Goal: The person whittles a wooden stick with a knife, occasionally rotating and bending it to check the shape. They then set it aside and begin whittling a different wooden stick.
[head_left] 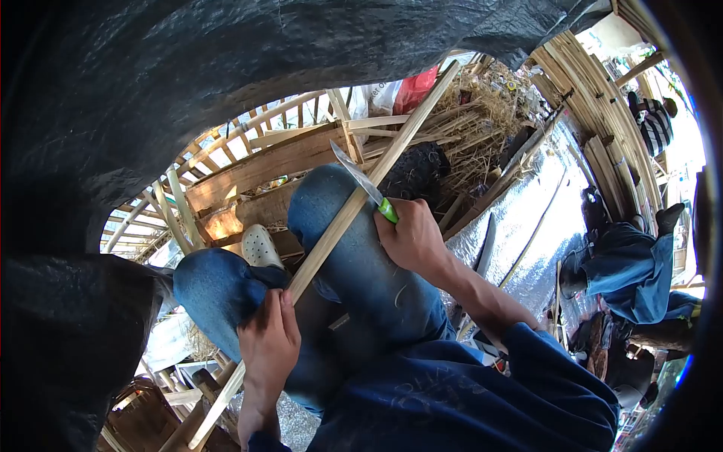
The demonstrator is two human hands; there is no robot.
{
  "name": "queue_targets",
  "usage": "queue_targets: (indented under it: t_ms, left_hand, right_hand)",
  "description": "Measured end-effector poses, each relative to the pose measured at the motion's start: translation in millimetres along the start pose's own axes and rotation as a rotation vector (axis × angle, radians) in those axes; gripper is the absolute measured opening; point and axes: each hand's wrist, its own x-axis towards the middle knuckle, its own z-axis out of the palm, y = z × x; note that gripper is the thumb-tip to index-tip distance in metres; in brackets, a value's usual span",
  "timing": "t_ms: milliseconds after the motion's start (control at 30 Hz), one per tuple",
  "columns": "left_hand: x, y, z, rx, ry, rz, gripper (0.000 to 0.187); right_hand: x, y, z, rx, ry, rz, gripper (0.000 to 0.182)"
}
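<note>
Black sheeting (226, 45): glossy, creased; fills top and left of view.
Denim-covered legs (369, 275): bent, both knees forward.
Right arm (482, 297): in from lower right, forearm angled up-left; right hand (416, 235) curled tight round knife (360, 176), just above right thigh.
Left arm (260, 407): up from bottom edge; left hand (269, 339) grasping wooden strip (331, 237) near left knee, back of hand upward.
Wooden strip look: pale tan, long, narrow, fairly straight, grain lines showing.
Wooden strip place: across lap, over right leg, passing under left hand; near end comes out below it.
Wooden strip axis: diagonal, lower left to upper right; far end points up-right, away from body.
Knife: silvery pointed blade, tip up-left, crossing strip; exact contact unclear.
Handle (388, 210): bright green, partly hidden by right hand.
</note>
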Motion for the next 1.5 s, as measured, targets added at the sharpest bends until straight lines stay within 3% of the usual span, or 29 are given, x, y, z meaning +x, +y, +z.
queue_targets:
  t_ms: [300, 433, 500, 533, 567, 600, 633, 667, 733, 800, 933, 967, 1000, 1033, 1067, 1100, 1133, 1200, 1233, 1267, 1333, 1433, 1500]
  left_hand:
    - [44.4, 21.8, 15.2, 0.006, 0.023, 0.041, 0.021]
    - [73.7, 40.7, 33.2, 0.031, 0.086, 0.152, 0.023]
    - [77.2, 44.4, 41.8, 0.033, 0.045, 0.156, 0.021]
    - [77.6, 47.3, 48.4, -0.020, 0.100, 0.140, 0.018]
    - [76.3, 43.3, 62.0, -0.134, 0.164, 0.196, 0.019]
    - [76.9, 42.5, 58.6, -0.177, 0.074, 0.244, 0.019]
    - [76.6, 45.3, 61.0, -0.077, 0.069, 0.214, 0.022]
    - [80.2, 48.9, 63.2, -0.154, 0.008, 0.105, 0.026]
    - [72.8, 59.0, 69.4, -0.230, 0.052, -0.073, 0.027]
    - [60.0, 63.0, 82.6, -0.193, 0.241, -0.094, 0.028]
    - [52.6, 52.4, 75.0, -0.196, 0.277, -0.041, 0.027]
    - [51.9, 47.4, 68.4, -0.202, 0.213, -0.077, 0.025]
    - [53.6, 46.2, 60.2, -0.219, 0.139, -0.085, 0.024]
    - [52.4, 42.3, 53.3, -0.211, 0.187, -0.083, 0.024]
    - [48.6, 37.9, 48.7, -0.219, 0.223, -0.059, 0.026]
    - [44.8, 34.0, 43.6, -0.130, 0.223, -0.084, 0.029]
    - [40.1, 29.6, 32.8, -0.127, 0.233, -0.068, 0.030]
    - [28.4, 20.8, 19.9, -0.063, 0.181, -0.131, 0.026]
    - [19.6, 11.2, 20.4, -0.043, 0.202, -0.094, 0.025]
    - [13.4, 7.8, 15.9, -0.067, 0.145, -0.185, 0.024]
    - [13.7, 8.2, 9.4, -0.060, 0.149, -0.131, 0.023]
    - [22.7, 11.7, 8.0, -0.086, 0.161, -0.178, 0.021]
    - [36.7, 19.1, 12.4, -0.079, 0.177, -0.176, 0.021]
  right_hand:
    - [-2.2, -1.6, -3.7, 0.073, -0.048, 0.046, 0.018]
    - [-2.2, 10.1, -2.9, -0.081, 0.047, -0.096, 0.016]
    - [-4.8, 14.4, -5.0, -0.164, 0.127, -0.035, 0.019]
    - [-6.0, 7.5, -10.0, -0.186, 0.046, 0.214, 0.027]
    - [-7.3, 44.1, -5.4, -0.218, 0.171, 0.138, 0.033]
    - [-4.5, 77.8, -8.1, -0.368, 0.244, -0.005, 0.037]
    - [3.1, 99.2, -19.3, -0.412, 0.049, -0.023, 0.043]
    - [15.2, 151.3, -20.0, -0.716, 0.176, -0.239, 0.045]
    - [1.7, 69.7, -6.7, -0.317, 0.232, -0.004, 0.047]
    - [1.6, 55.3, -3.2, -0.374, 0.165, 0.054, 0.049]
    - [-2.2, 30.9, 1.6, -0.337, 0.174, 0.242, 0.051]
    - [-5.6, 17.8, 4.2, -0.422, 0.173, 0.200, 0.051]
    - [7.0, 54.3, -4.4, -0.304, 0.097, 0.145, 0.049]
    - [8.5, 65.2, -2.6, -0.251, 0.110, -0.037, 0.046]
    - [9.7, 75.7, -0.7, -0.285, 0.116, 0.012, 0.047]
    - [0.4, 14.1, 0.1, -0.222, 0.044, -0.029, 0.038]
    - [2.7, 28.5, 1.1, -0.367, -0.028, 0.030, 0.026]
    - [8.0, 8.6, 13.5, -0.219, 0.055, -0.379, 0.019]
    - [13.3, -7.7, 9.0, -0.133, -0.106, -0.237, 0.021]
    - [14.5, -6.5, 14.9, -0.052, -0.092, -0.175, 0.026]
    - [16.0, -10.0, 18.8, -0.042, -0.065, -0.164, 0.021]
    - [17.7, -19.5, 16.9, -0.015, -0.193, -0.145, 0.021]
    - [13.9, -17.8, 16.8, -0.143, -0.229, -0.195, 0.029]
